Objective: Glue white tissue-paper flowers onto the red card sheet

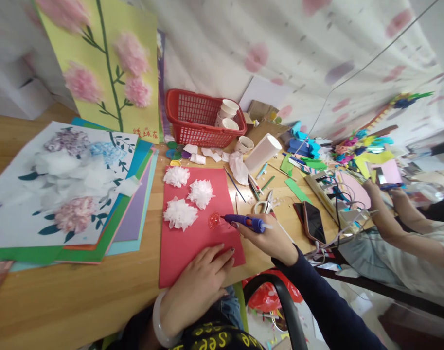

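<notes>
- Glue pen [245, 222] sits in my right hand [273, 240], grip wrapped tight around its purple barrel; its tip points toward 9 o'clock at a red glittery blob [215, 220] on the red paper sheet [192, 243]
- Left hand [196, 284] lies flat on the sheet's lower edge at 6 o'clock, grip wide with fingers spread and holding nothing; a pale bangle [159, 318] rings its wrist
- Three white tissue flowers [200, 193] sit on the upper half of the sheet, just at 10 o'clock from the blob
- Scissors [265, 204] lie on the counter [79, 301] at 1 o'clock from the pen; a dark phone [314, 222] rests at 3 o'clock
- Red basket [196, 119] with paper cups [227, 114] stands at 12 o'clock; a white roll [263, 151] lies beside it
- Stacked coloured sheets under a flower picture [54, 194] lie at 9 o'clock
- Another person's hand [373, 187] works at 3 o'clock, well apart from mine
</notes>
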The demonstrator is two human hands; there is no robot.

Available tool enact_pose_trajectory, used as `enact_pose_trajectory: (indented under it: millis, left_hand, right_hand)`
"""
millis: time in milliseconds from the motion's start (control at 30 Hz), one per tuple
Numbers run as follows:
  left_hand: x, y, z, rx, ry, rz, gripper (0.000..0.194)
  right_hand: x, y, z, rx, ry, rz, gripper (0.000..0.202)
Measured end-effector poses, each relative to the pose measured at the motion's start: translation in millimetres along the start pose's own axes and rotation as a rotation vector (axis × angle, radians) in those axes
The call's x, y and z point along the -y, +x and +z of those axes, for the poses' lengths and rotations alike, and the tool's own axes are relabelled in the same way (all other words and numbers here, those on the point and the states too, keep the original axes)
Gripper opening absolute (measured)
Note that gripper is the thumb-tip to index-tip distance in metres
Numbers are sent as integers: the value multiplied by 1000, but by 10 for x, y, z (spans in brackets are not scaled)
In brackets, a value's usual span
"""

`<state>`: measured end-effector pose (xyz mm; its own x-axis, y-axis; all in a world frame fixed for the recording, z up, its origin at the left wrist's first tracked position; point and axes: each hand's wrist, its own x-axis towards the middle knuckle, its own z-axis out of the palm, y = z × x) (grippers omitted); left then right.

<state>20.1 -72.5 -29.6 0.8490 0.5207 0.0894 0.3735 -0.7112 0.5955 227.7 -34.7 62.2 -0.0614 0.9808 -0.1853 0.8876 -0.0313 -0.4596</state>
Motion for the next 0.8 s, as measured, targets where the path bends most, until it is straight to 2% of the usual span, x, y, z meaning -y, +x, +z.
enact_pose_trajectory:
  millis: [167,333,567,667,800]
  left_hand:
    - [8,-20,55,22,-4,39,56]
    - [14,-13,92,7,-51,110,39]
    - [1,9,17,72,-111,82,42]
    - [0,12,13,54,-129,80,41]
    - [-12,18,-23,47,-160,81,43]
  right_hand:
    - [15,-1,0,77,29,-2,40]
    - [17,12,5,33,-14,-2,42]
    - [0,-31,29,20,-13,13,48]
    - [25,-41,35,66,-3,-35,43]
    - [51,-13,60,63,28,-97,43]
